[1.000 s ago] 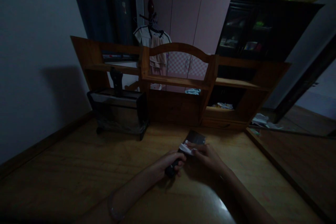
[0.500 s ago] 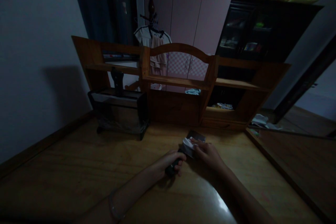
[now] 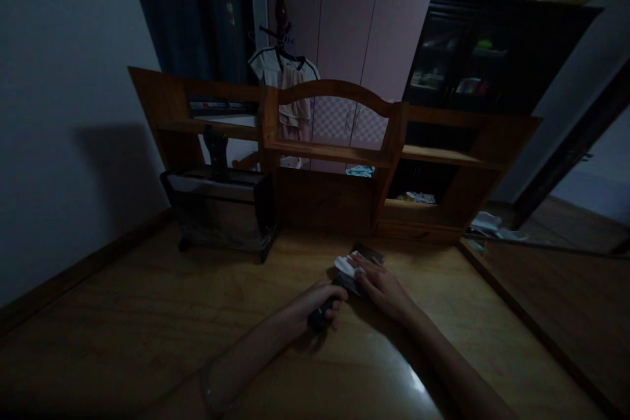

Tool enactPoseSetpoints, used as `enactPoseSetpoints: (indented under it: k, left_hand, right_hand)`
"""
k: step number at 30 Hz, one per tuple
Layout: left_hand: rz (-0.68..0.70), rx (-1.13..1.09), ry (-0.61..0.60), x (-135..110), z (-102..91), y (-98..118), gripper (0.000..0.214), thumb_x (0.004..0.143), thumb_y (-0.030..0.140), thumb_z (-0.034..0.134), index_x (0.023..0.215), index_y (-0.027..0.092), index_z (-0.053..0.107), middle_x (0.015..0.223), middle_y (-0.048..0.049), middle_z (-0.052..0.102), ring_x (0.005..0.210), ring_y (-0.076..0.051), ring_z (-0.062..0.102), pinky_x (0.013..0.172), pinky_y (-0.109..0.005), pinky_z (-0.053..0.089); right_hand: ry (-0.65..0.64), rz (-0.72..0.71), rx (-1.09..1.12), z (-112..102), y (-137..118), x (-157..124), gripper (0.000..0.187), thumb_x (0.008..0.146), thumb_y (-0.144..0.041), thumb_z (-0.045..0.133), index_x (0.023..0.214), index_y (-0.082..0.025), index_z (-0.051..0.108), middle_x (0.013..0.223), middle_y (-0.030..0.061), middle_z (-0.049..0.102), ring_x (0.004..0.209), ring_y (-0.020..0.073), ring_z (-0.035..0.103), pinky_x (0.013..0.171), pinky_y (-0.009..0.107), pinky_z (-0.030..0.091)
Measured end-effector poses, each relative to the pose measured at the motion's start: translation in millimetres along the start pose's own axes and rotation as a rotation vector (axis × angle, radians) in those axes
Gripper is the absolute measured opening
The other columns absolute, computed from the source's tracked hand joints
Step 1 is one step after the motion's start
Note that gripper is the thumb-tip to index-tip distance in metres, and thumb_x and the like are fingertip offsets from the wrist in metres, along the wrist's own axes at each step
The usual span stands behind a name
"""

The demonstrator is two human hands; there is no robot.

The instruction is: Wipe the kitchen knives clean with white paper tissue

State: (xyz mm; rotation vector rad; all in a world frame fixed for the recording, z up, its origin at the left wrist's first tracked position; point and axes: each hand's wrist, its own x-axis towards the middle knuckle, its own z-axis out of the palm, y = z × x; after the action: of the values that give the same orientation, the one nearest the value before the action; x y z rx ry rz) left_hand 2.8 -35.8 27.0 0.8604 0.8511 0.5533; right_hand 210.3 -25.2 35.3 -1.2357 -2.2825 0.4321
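My left hand (image 3: 325, 302) is wrapped round the black handle (image 3: 319, 318) of what looks like a broad-bladed kitchen knife, low over the wooden desk top. Its dark, flat blade (image 3: 370, 254) points away from me and to the right, partly covered. On the blade, my right hand (image 3: 381, 282) presses a white tissue or cloth (image 3: 346, 266) with its fingers laid over it. Dim light hides the blade's edge and exact shape.
A black-framed, see-through box (image 3: 221, 210) with a black handle (image 3: 216, 151) sticking up stands at the desk's back left. Behind it runs a wooden shelf unit (image 3: 327, 200). A raised wooden edge (image 3: 522, 315) borders the desk on the right.
My right hand and the white tissue have slid slightly left along the blade, toward the handle. The left hand keeps its grip almost unmoved.
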Motion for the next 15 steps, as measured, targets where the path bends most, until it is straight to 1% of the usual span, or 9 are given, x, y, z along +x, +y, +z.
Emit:
enactPoseSetpoints:
  k: [4, 7, 15]
  left_hand:
    - [0.007, -0.036, -0.039, -0.3, -0.4, 0.0, 0.021, 0.066, 0.028, 0.065, 0.079, 0.019, 0.051, 0.056, 0.009, 0.041, 0.037, -0.004, 0.031, 0.043, -0.021, 0.043]
    - [0.014, -0.04, -0.056, 0.6, -1.4, -0.9, 0.02, 0.067, 0.028, 0.065, 0.077, 0.018, 0.051, 0.055, 0.0088, 0.041, 0.037, -0.004, 0.031, 0.043, -0.021, 0.043]
    - [0.003, -0.029, -0.032, -2.2, 0.9, 1.6, 0.021, 0.066, 0.027, 0.064, 0.08, 0.018, 0.05, 0.056, 0.0087, 0.041, 0.038, -0.004, 0.03, 0.042, -0.02, 0.042]
  right_hand:
    - [0.005, 0.013, -0.046, 5.1, 5.9, 2.6, 0.045, 0.098, -0.042, 0.028, 0.139, -0.028, 0.04, 0.144, 0.0055, 0.039, 0.137, 0.0221, 0.027, 0.112, 0.052, 0.014]
    - [0.016, 0.034, -0.071, 6.8, 9.2, 3.7, 0.046, 0.098, -0.043, 0.027, 0.139, -0.028, 0.039, 0.145, 0.0049, 0.038, 0.138, 0.0215, 0.026, 0.112, 0.052, 0.012]
    - [0.034, 0.047, -0.093, 7.0, 13.0, 4.6, 0.047, 0.098, -0.044, 0.027, 0.14, -0.026, 0.039, 0.146, 0.005, 0.036, 0.138, 0.0203, 0.024, 0.113, 0.048, 0.015]
